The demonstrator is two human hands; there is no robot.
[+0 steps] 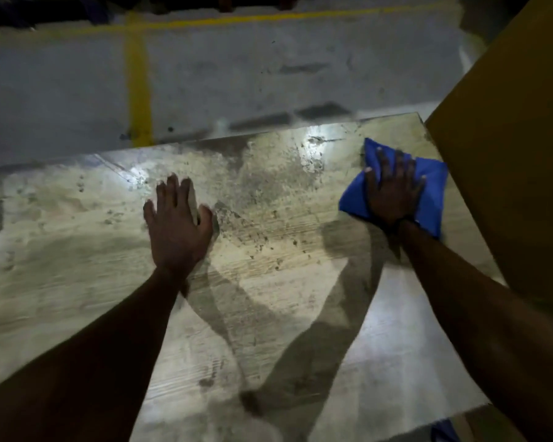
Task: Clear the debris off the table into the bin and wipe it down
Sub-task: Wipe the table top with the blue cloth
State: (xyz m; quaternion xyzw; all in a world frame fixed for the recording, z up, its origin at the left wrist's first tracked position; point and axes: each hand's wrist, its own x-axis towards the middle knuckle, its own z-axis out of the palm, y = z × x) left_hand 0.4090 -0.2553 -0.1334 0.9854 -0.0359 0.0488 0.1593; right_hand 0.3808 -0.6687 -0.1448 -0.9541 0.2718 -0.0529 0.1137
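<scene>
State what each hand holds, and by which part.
Neither grips anything. The right hand presses flat on the middle of the blue cloth; the left hand rests open on the table.

A crumpled blue cloth (428, 199) is laid flat near the far right corner of the stained, dusty table (268, 282).

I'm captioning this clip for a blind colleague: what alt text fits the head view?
A person's right hand presses a blue cloth flat on a dusty, stained table near its far right corner, beside a yellow-brown panel. The left hand rests open on the tabletop. Beyond lies grey floor with yellow lines.
</scene>
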